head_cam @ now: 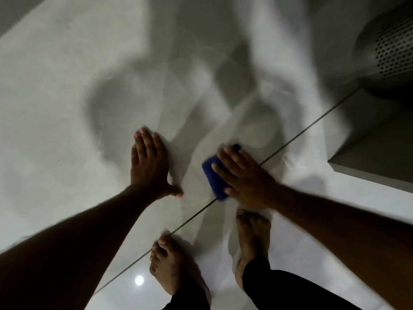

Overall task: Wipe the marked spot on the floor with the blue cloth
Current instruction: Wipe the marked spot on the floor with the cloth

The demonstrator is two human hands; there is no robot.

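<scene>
My right hand (245,177) lies flat on the folded blue cloth (212,175), pressing it onto the pale tiled floor (67,108) beside a dark grout line (301,133). The cloth sticks out on the left side of the palm and past the fingertips. My left hand (149,164) rests flat on the floor to the left of the cloth, fingers together, thumb spread, holding nothing. The picture is blurred by motion. No mark on the floor can be made out around or under the cloth.
My two bare feet (174,267) stand on the tiles just below the hands. A grey perforated metal object (388,45) sits at the top right. A raised grey ledge (368,162) runs along the right side. Shadows fall across the floor.
</scene>
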